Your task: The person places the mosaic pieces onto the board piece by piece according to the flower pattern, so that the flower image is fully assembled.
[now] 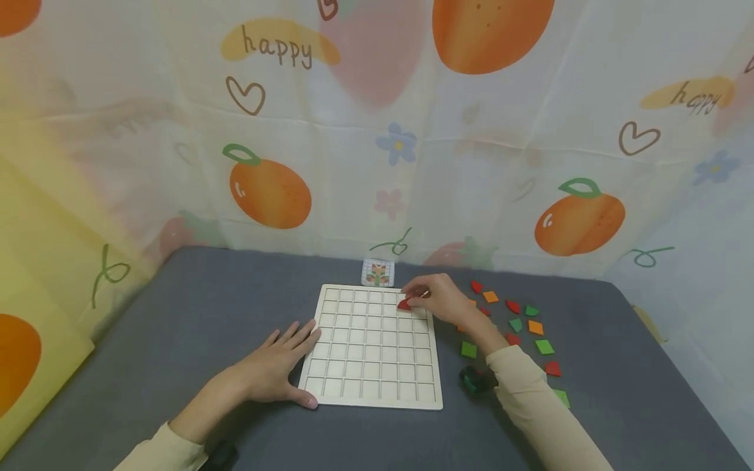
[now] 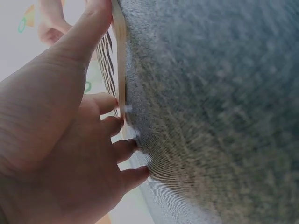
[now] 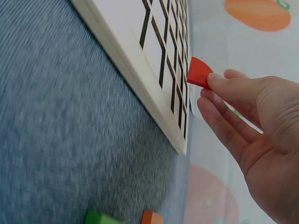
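Observation:
A pale wooden grid board with rows of square recesses lies on the grey cloth. At its left edge my left hand rests with fingers spread, the thumb and fingertips touching the rim. My right hand pinches a red quarter-round tile between thumb and fingers, above the board's upper right part. In the right wrist view the tile stands tilted near the grid, and I cannot tell whether it touches the board. Behind the board lies a small card with a coloured pattern on a grid.
Loose red, orange and green tiles lie scattered right of the board, among them a green square and an orange square. My right forearm hides some. A printed fruit curtain hangs behind the table.

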`<act>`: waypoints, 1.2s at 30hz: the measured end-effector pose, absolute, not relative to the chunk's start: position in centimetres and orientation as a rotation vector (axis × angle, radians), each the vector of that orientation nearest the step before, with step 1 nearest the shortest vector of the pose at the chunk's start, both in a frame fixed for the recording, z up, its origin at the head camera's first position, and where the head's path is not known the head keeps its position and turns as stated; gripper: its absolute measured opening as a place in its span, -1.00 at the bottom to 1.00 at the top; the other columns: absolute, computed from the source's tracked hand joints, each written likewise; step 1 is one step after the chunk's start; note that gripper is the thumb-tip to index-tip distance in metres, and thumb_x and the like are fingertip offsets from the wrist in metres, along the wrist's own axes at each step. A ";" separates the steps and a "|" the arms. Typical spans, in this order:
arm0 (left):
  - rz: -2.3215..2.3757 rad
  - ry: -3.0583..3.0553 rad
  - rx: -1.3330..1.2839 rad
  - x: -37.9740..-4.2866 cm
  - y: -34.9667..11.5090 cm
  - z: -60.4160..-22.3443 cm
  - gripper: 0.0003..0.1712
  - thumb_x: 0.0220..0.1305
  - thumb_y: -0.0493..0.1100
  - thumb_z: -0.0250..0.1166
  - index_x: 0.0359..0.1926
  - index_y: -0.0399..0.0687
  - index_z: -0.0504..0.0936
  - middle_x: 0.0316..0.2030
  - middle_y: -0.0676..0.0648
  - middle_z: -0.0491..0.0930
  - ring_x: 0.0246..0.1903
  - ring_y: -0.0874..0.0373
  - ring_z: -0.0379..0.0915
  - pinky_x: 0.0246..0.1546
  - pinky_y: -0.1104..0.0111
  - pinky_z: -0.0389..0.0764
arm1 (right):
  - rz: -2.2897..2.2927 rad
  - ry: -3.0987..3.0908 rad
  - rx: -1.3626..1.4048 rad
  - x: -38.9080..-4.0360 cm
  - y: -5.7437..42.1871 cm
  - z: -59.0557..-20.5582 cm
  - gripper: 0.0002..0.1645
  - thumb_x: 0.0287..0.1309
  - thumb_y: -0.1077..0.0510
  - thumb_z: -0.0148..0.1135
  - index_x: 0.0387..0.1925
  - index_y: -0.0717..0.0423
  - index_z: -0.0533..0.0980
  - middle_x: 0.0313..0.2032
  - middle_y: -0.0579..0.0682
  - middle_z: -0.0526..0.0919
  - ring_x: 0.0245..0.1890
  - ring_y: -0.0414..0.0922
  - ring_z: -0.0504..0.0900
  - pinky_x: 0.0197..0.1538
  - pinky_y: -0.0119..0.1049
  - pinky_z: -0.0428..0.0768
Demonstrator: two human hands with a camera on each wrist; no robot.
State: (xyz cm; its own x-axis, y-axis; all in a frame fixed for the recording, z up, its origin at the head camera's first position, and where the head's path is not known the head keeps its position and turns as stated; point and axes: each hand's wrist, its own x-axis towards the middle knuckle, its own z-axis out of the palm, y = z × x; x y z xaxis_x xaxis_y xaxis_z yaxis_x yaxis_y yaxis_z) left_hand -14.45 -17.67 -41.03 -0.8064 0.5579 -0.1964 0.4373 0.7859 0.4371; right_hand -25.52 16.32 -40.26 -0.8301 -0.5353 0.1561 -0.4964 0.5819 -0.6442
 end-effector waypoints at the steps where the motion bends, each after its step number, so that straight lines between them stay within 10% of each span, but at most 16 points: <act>1: 0.538 2.663 0.761 -14.4 -17.6 -41.0 0.40 -0.14 0.47 0.41 0.51 -0.25 0.03 0.52 -0.26 -0.13 0.47 -0.34 -0.27 0.34 -0.30 -0.15 | -1.099 2.738 -0.897 -25.5 16.2 -40.3 -0.75 0.14 0.32 0.36 -0.10 0.23 0.67 -0.25 0.02 0.74 -0.22 -0.06 0.70 -0.10 -0.23 0.65; 36: 0.610 2.670 0.788 -14.3 -17.8 -41.5 0.41 -0.14 0.45 0.41 0.51 -0.28 0.01 0.52 -0.26 -0.13 0.47 -0.35 -0.29 0.33 -0.31 -0.20 | -1.079 2.699 -0.946 -26.2 13.7 -41.8 -0.79 0.14 0.36 0.34 -0.14 0.23 0.67 -0.31 -0.01 0.74 -0.26 -0.14 0.69 -0.13 -0.33 0.64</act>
State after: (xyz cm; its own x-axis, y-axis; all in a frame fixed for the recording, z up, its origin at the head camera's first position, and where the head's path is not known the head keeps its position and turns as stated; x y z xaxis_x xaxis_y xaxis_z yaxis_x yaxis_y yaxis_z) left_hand -14.27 -17.81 -41.45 -0.8083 0.5684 -0.1535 0.4452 0.7607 0.4723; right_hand -26.19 13.67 -41.81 -0.8052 -0.5754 0.1431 -0.5156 0.5603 -0.6483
